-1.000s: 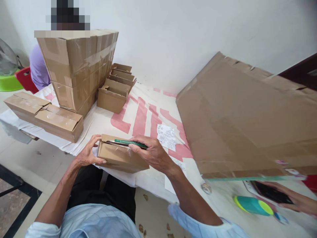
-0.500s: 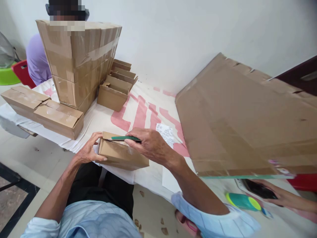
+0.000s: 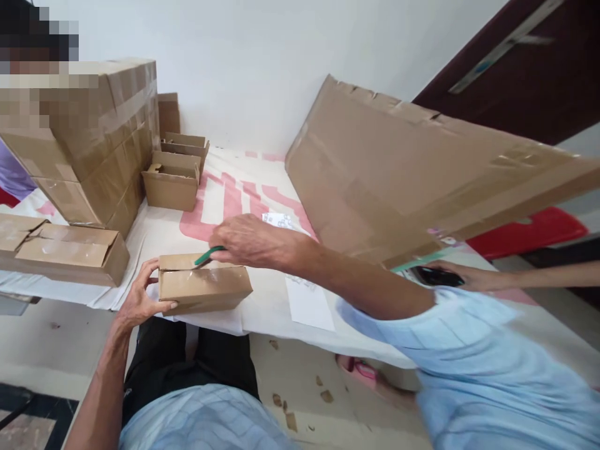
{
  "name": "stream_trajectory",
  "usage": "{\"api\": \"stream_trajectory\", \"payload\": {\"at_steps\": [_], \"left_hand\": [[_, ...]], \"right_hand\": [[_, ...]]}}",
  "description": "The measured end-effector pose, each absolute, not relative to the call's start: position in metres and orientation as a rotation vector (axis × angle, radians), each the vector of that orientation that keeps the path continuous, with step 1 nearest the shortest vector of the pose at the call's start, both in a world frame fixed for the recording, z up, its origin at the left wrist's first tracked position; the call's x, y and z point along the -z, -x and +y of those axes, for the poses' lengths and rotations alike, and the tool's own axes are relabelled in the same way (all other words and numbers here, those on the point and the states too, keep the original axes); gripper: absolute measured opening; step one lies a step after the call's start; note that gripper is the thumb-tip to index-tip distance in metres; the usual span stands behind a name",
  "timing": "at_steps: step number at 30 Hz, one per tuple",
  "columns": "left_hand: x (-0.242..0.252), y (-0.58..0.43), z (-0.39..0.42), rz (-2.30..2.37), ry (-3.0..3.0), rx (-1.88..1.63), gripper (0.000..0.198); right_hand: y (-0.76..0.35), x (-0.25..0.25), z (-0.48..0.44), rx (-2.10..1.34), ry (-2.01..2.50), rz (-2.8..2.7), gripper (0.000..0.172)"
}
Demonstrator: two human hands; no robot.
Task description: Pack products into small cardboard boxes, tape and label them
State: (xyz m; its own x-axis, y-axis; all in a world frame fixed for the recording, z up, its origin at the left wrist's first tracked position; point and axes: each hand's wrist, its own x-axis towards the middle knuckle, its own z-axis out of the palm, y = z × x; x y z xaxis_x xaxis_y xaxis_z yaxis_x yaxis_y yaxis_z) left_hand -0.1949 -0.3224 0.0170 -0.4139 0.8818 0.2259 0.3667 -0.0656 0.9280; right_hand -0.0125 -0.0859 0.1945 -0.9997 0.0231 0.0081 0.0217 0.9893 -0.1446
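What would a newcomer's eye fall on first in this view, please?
Probably the broad brown cardboard panel on the right and the tall stack of taped boxes on the left. Between them, at the near edge of the cloth-covered table, the left hand grasps a small carton's end while the right hand holds a green cutter at its top.

Box (image 3: pixel 206 290): on the table (image 3: pixel 269 306), near edge; left hand (image 3: pixel 139 297) at its left end.
Cutter (image 3: pixel 209 255): in the right hand (image 3: pixel 241 240), over the box's top, perhaps touching it.
Stack (image 3: pixel 103 150): behind the box, to the left.
Low boxes (image 3: pixel 70 253): before the stack.
Cartons (image 3: pixel 171 187): just right of the stack.
Sheet (image 3: pixel 309 306): right of the box.
Panel (image 3: pixel 398 175): behind the sheet, rightward.
Phone (image 3: pixel 440 276): far right, in another person's hand (image 3: pixel 482 279).
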Motion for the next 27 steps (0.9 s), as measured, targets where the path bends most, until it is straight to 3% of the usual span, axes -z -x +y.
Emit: {"api": "stream_trajectory", "payload": {"at_steps": [5, 9, 14, 17, 20, 23, 27], "left_hand": [[-0.016, 0.199, -0.326, 1.825, -1.378, -1.435, 0.094], [-0.02, 0.203, -0.324, 1.861, -1.43, -1.367, 0.102], [-0.029, 0.204, -0.32, 1.88, -1.465, -1.317, 0.108], [-0.032, 0.204, -0.318, 1.881, -1.43, -1.32, 0.118], [-0.033, 0.205, -0.315, 1.906, -1.385, -1.335, 0.125], [-0.034, 0.204, -0.311, 1.935, -1.376, -1.335, 0.128], [-0.034, 0.198, -0.308, 1.945, -1.364, -1.359, 0.132]], "right_hand": [[-0.064, -0.19, -0.036, -0.262, 0.24, -3.174, 0.025], [-0.11, -0.17, -0.024, -0.517, 0.309, -2.891, 0.029], [-0.13, -0.064, -0.042, -0.624, 0.753, -2.362, 0.037], [-0.131, 0.016, -0.063, -0.578, 0.976, -2.307, 0.037], [-0.127, 0.056, -0.076, -0.605, 1.025, -2.281, 0.037], [-0.119, 0.044, -0.078, -0.729, 0.919, -2.168, 0.036], [-0.101, -0.015, -0.08, -0.97, 0.629, -2.068, 0.04]]}}
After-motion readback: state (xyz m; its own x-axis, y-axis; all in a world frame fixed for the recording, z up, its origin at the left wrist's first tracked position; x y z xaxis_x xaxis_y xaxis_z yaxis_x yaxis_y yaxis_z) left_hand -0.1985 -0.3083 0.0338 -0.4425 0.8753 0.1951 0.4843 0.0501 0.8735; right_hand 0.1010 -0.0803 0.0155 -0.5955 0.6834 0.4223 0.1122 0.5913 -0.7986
